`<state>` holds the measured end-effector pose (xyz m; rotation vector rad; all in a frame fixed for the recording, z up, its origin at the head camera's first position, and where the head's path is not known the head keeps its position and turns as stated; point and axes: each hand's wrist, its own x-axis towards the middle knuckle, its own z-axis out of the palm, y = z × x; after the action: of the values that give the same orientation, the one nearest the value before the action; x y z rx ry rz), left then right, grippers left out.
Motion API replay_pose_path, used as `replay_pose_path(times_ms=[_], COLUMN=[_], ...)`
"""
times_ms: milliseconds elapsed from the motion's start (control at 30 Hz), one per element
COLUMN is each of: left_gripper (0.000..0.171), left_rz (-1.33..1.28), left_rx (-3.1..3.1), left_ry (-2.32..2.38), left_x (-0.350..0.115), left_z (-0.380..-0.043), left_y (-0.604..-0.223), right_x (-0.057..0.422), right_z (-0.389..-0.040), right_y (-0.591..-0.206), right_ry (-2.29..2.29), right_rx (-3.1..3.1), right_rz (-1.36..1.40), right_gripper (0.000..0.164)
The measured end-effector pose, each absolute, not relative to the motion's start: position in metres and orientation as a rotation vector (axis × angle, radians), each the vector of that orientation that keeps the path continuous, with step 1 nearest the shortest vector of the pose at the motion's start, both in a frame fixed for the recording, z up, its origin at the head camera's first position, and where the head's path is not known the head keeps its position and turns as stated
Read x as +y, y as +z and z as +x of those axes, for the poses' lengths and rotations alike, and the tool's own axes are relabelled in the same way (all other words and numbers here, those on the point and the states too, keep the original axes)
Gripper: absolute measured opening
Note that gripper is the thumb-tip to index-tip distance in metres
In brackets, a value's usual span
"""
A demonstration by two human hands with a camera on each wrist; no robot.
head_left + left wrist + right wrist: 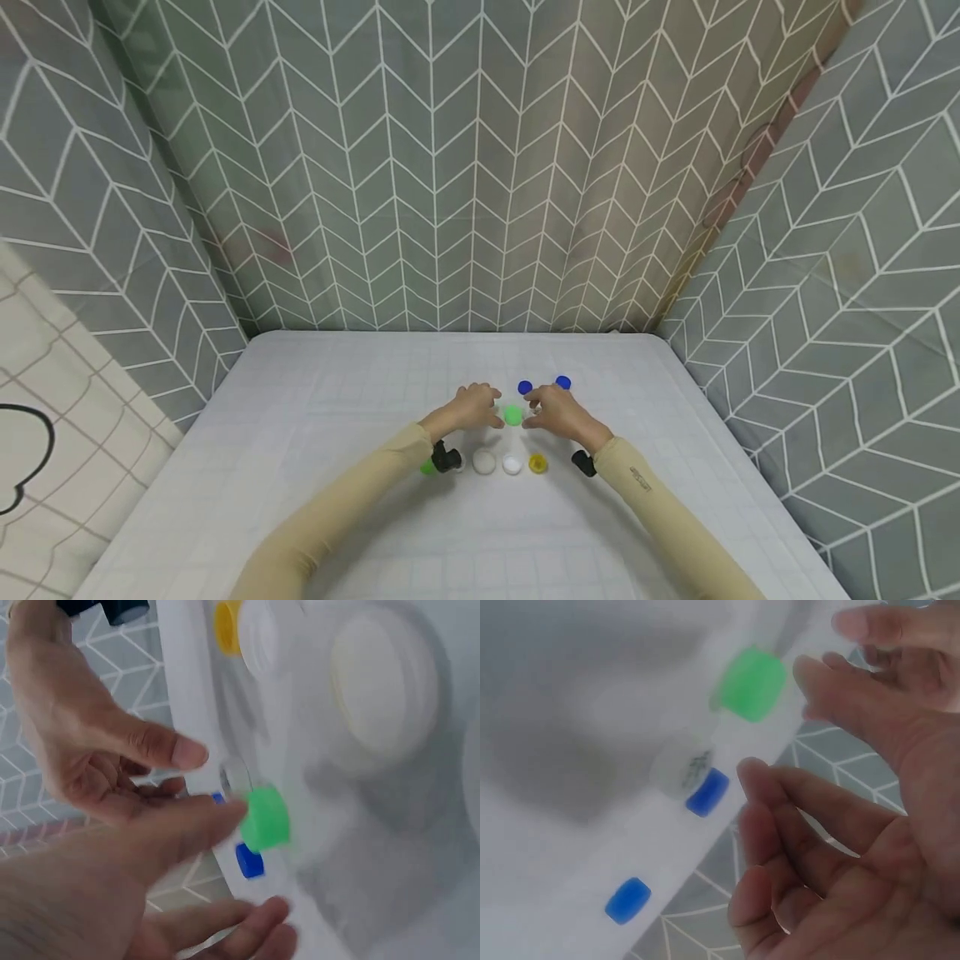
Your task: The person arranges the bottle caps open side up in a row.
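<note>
A bright green bottle cap sits on the white table between the two hands. On its left, my left hand hovers with fingers loosely bent. In the left wrist view its thumb overlaps the green cap; contact cannot be told. My right hand hovers to the cap's right, thumb and fingers spread apart and holding nothing. A pale translucent cap lies by the right fingertips in the right wrist view, partly overlapping a blue cap. Another blue cap lies farther along.
Nearer on the table stand a large white lid, a smaller white cap and a yellow cap. A second green cap shows partly behind the left wrist's black camera. Patterned curtains border the table.
</note>
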<state>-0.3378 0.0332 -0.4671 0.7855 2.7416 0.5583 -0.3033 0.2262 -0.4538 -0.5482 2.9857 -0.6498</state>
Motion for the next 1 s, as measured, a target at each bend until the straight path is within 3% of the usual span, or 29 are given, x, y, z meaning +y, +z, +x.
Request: replay_pose_path(times_ms=[267, 633, 1000], left_gripper=[0.052, 0.035, 0.029], left_rz=[0.739, 0.809, 0.881], left_rx=[2.679, 2.717, 2.722], left_ry=[0.474, 0.567, 0.669], left_x=[0.034, 0.041, 0.033], left_z=[-0.353, -0.36, -0.362], left_y=[-0.478, -0.489, -0.489], right_x=[0.22, 0.211, 0.212], right_z=[-0.315, -0.319, -0.319], right_y=[-0.467, -0.478, -0.477], right_ry=[-0.5, -0.561, -0.687], right_rx=[2.991, 3.045, 3.01], right_rz=[-0.485, -0.542, -0.54], right_gripper=[0.047, 0.021, 0.02])
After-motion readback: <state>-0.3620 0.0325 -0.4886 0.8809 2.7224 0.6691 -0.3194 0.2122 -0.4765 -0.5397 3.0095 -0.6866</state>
